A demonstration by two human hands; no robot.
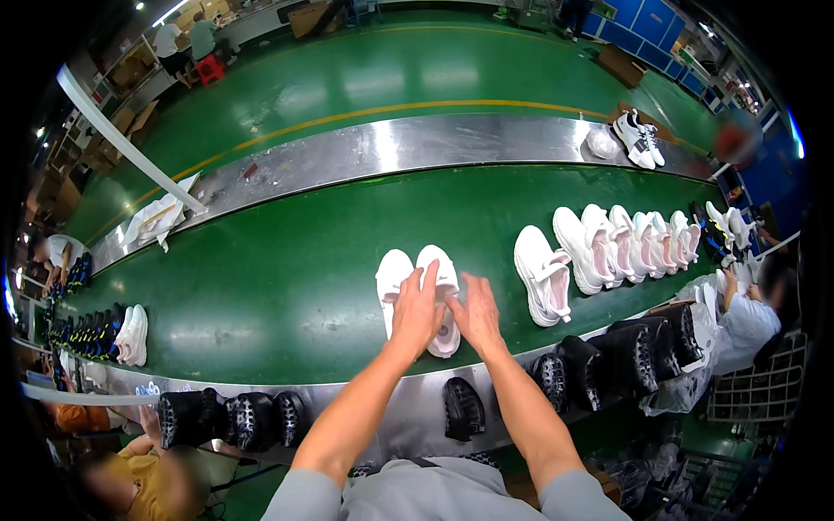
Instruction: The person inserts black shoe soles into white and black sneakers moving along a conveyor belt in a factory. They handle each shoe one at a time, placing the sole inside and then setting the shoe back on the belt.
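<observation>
A pair of white sneakers lies side by side on the green belt in front of me, toes pointing away: the left sneaker (393, 269) and the right sneaker (437, 259). My left hand (417, 311) reaches over the gap between them, fingers stretched along the right sneaker's opening and partly covering both shoes. At that sneaker's right side is my right hand (476, 310), fingers apart and thumb toward the opening. Whether its fingertips touch the shoe I cannot tell. Neither hand is wrapped round anything.
A single white sneaker (543, 276) and a row of white sneakers (625, 247) stand to the right. Black knobbly shoe-shaped pieces (465, 408) line the near metal ledge. White-and-black sneakers (638, 139) sit on the far ledge (382, 148). Co-workers (749, 317) are at both sides.
</observation>
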